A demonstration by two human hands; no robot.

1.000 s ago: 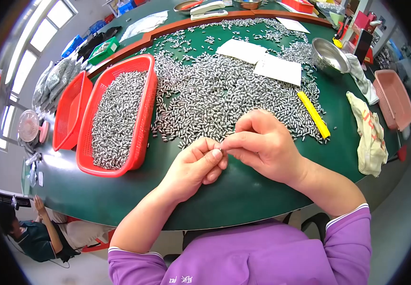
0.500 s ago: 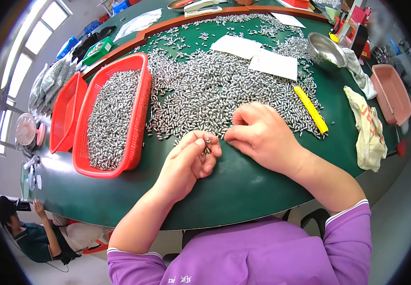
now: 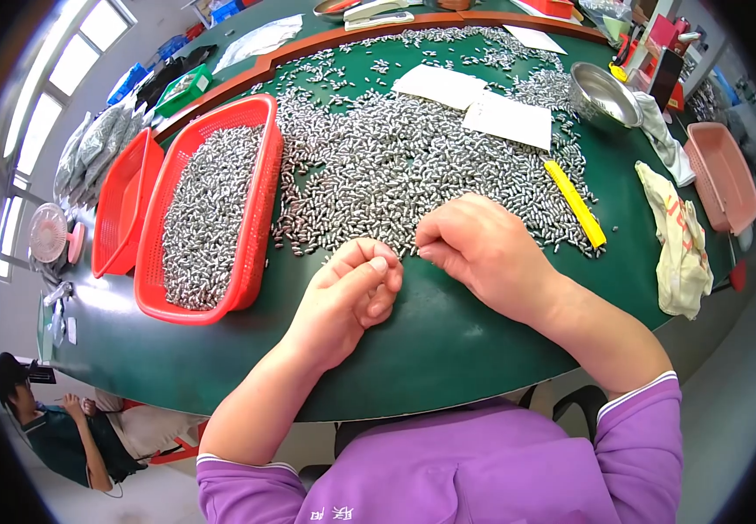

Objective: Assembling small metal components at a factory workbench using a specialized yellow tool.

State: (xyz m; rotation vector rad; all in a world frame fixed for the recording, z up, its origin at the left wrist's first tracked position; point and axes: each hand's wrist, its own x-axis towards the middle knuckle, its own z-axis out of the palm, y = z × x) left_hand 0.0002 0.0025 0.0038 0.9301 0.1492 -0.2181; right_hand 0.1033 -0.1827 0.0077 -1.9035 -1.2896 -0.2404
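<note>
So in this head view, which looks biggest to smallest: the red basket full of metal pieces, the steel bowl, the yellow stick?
1. Red basket, plainly the largest.
2. Steel bowl.
3. Yellow stick: longer than the bowl is wide but thin; it lies nearer the camera, so this ranking is unsure.

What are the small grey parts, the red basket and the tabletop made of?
Small parts: likely metal, shiny silver glints. Red basket: looks like moulded plastic, glossy with a slotted mesh wall. Tabletop: smooth green surface with soft sheen, maybe laminate or paint; reddish-brown rim could be wood.
</note>
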